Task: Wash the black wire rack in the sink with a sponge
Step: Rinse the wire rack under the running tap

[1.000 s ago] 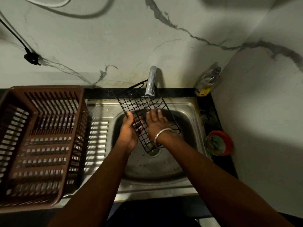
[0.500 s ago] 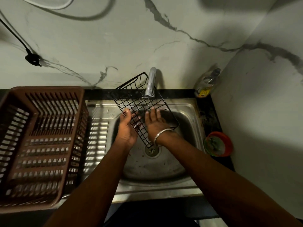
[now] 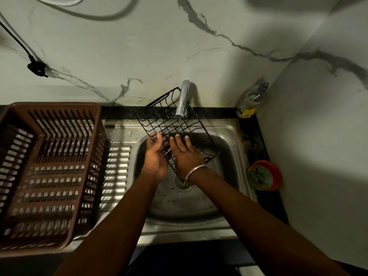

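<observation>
The black wire rack (image 3: 159, 118) is tilted over the steel sink (image 3: 231, 140), its far end up beside the tap (image 3: 183, 100). A thin stream of water falls from the tap onto the rack. My left hand (image 3: 155, 154) grips the rack's left edge, thumb over the wire. My right hand (image 3: 185, 154) lies flat on the rack's grid with straight fingers. No sponge shows in either hand.
A brown plastic dish basket (image 3: 49, 172) stands on the drainboard at the left. A dish-soap bottle (image 3: 252, 100) sits in the back right corner. An orange tub (image 3: 264, 175) with a green scrubber rests on the right ledge. A black cable (image 3: 35, 67) hangs on the wall.
The rack has risen and tipped further toward the tap, its near corner lifting from the drain. Both hands moved up with it.
</observation>
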